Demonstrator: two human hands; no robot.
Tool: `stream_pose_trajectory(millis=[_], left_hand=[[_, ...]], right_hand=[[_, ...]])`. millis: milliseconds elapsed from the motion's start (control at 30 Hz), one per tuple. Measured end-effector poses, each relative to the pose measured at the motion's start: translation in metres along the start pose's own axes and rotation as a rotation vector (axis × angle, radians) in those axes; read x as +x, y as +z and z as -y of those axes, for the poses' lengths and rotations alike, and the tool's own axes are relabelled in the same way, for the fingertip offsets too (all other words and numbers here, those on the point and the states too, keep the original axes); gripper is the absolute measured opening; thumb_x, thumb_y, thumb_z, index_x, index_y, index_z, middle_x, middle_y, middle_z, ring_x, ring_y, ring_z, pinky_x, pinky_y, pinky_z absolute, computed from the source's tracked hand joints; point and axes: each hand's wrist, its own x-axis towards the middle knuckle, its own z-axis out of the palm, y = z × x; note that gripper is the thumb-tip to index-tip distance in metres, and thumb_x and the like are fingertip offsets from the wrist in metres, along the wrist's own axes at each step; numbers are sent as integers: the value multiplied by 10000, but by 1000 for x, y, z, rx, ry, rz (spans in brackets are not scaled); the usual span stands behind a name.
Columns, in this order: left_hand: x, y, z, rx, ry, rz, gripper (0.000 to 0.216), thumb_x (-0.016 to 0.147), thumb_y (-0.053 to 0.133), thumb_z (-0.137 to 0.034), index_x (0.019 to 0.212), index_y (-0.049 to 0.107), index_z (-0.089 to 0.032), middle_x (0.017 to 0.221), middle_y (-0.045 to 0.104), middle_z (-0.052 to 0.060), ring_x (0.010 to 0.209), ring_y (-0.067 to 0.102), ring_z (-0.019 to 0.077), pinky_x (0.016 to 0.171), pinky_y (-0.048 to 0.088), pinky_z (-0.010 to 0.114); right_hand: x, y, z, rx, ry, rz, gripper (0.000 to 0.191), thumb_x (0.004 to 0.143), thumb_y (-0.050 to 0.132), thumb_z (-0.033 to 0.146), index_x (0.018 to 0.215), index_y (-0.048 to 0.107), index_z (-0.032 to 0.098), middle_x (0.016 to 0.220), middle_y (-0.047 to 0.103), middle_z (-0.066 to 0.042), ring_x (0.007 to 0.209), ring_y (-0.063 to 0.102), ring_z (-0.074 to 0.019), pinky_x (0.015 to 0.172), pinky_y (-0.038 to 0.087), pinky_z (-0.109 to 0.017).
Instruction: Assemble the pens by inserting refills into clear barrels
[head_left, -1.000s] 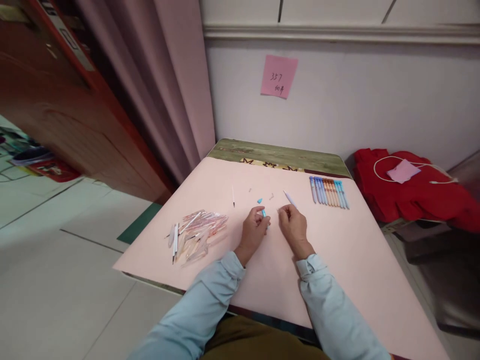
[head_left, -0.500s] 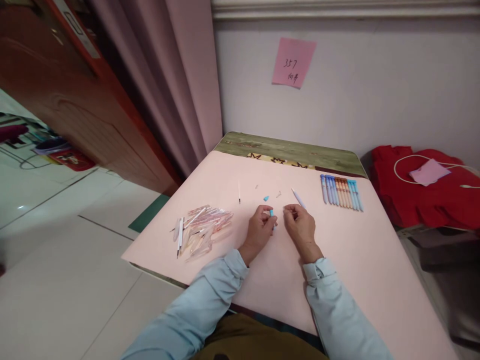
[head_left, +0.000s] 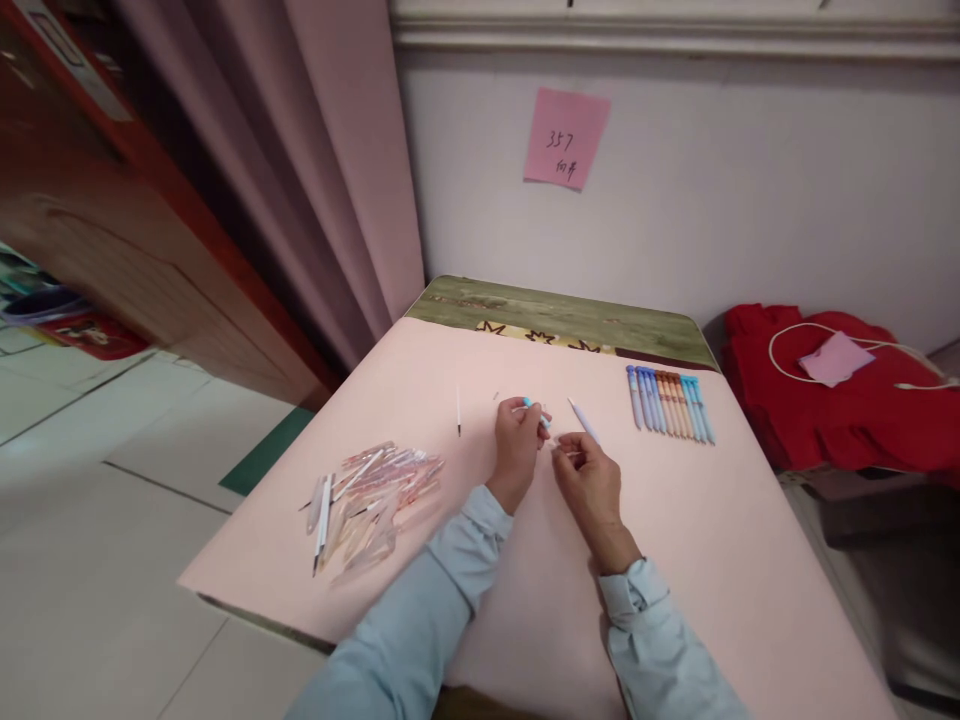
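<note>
Pale pink paper (head_left: 675, 540) covers most of a bench (head_left: 645, 325) with a green wood-look edge, and a dusty pink curtain (head_left: 352, 170) hangs behind a messy pile of see-through plastic pen parts and white sticks (head_left: 382, 505).

To the right of the pile, the left hand (head_left: 516, 445) pinches a light blue, tube-shaped pen piece (head_left: 529, 402) with its thumb and fingers. That piece slants, and the fingers hide some of it. A bit more to the right of the pile, the right hand (head_left: 591, 480) has its thumb and finger pressed together on a tiny pale bit (head_left: 553, 443), too small to name.

Just past the pile, a thin white stick with a black tip (head_left: 459, 410) lies alone. Farther right of the pile is a pointed, pale purple pen tube (head_left: 583, 420). Farthest right of the pile on the bench, blue, brown and light blue pens (head_left: 670, 404) lie side by side in a neat row.
</note>
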Motion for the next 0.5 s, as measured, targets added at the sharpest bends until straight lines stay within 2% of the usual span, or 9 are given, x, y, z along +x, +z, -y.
stream_pose_trajectory(millis=[100, 233, 400, 500], left_hand=[[3, -11, 2, 39, 66, -20, 321, 813, 641, -319, 1041, 447, -203, 694, 626, -37, 486, 515, 78, 490, 399, 205], [16, -20, -2, 67, 154, -23, 307, 840, 631, -339, 1062, 463, -212, 720, 637, -37, 496, 513, 73, 507, 418, 202], [38, -23, -5, 11, 138, -116, 312, 815, 648, -329, 1039, 458, -222, 705, 643, -50, 457, 495, 66, 460, 391, 185], [43, -24, -9, -35, 142, -112, 334, 813, 664, -352, 1047, 464, -225, 727, 656, -43, 448, 496, 68, 425, 381, 180]], right_hand=[[2, 0, 4, -42, -16, 16, 238, 841, 560, 407, 932, 689, 229, 782, 741, -30, 673, 669, -197, 676, 473, -297], [8, 6, 12, -81, -74, 55, 207, 868, 518, 340, 935, 687, 241, 841, 744, -24, 715, 681, -183, 691, 472, -283], [17, 16, 21, -168, -156, 84, 199, 868, 527, 277, 949, 708, 255, 975, 735, -25, 804, 671, -172, 705, 464, -272], [22, 8, 18, -116, -161, 35, 204, 894, 537, 313, 973, 712, 245, 962, 728, -26, 732, 650, -149, 692, 461, -261]])
